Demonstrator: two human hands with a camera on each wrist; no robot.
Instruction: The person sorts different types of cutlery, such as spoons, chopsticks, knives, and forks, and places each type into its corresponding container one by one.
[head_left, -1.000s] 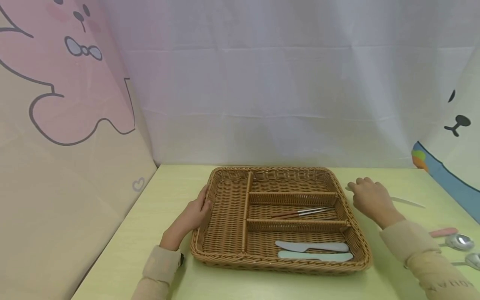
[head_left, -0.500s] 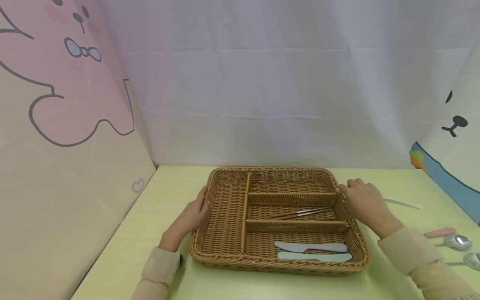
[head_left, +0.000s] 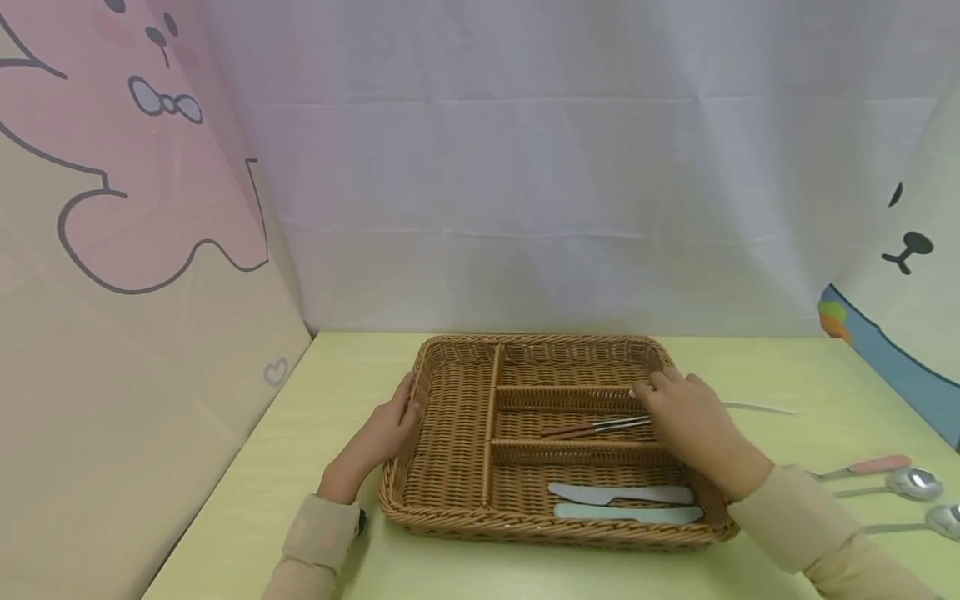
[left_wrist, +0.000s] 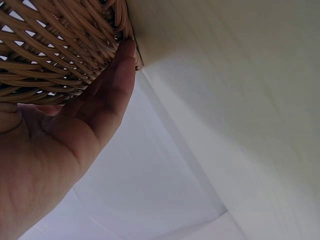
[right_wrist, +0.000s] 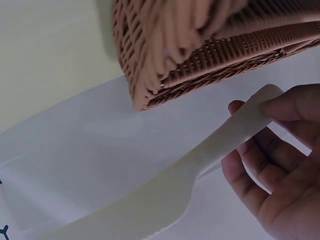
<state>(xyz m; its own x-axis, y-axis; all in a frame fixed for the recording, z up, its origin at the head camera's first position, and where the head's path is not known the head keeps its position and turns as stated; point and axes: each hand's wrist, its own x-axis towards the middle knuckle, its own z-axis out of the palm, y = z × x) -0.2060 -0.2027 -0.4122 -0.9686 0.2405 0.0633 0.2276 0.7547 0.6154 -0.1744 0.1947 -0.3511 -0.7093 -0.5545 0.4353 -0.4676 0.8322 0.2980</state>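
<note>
My right hand (head_left: 693,425) is over the right side of a brown wicker basket (head_left: 491,492), pinching a pale cream table knife (right_wrist: 220,145) by the end of its handle. Its blade, with fine teeth, points right, past the rim. My left hand (head_left: 386,429) rests against the basket's left side, and in the left wrist view its fingers (left_wrist: 112,90) lie nearly straight along the outer wall. In the front compartment lie a grey-white knife (head_left: 622,493) and a mint green knife (head_left: 630,512). Brown-and-silver chopsticks (head_left: 596,427) lie in the middle compartment, partly hidden by my right hand.
On the pale yellow table (head_left: 750,367), right of the basket, lie a pink-handled utensil (head_left: 877,465) and two metal spoons (head_left: 911,483), partly covered by my sleeve. A white cloth (head_left: 562,208) hangs behind. A printed cloth wall (head_left: 150,375) stands at the left.
My right hand has moved left with the knife, from beside the basket to over its right side. My left hand and the basket have stayed almost in place.
</note>
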